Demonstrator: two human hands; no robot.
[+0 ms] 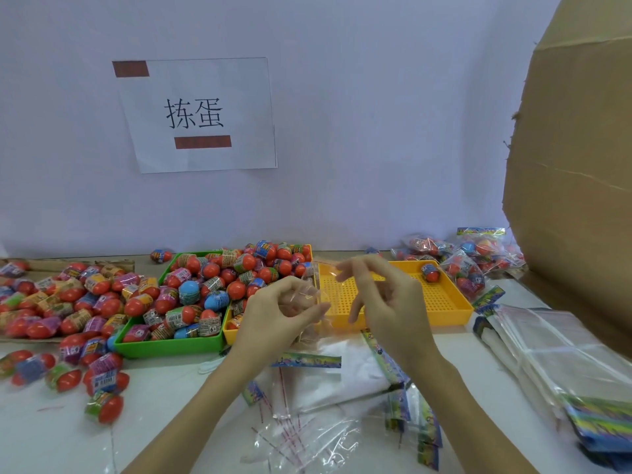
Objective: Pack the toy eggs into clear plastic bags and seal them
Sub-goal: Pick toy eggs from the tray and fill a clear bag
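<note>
Hands: your left hand [280, 309] and right hand [379, 295] both pinch a clear plastic bag [316, 289], still empty.
Done: some filled bags [468, 258] lie far right.
Left: many toy eggs [219, 278] wait in the green tray [171, 343].

A: The toy eggs [191, 292] at centre left?
B: Mostly red, a few blue, with multicoloured printed wrappers; they fill a green tray [171, 345]
A: And right of centre?
B: A yellow tray [444, 295] with a perforated grid floor. Lower centre, clear bags [307, 429] with thin red strips; white sign [201, 114], black characters, brown tape, upper left
</note>
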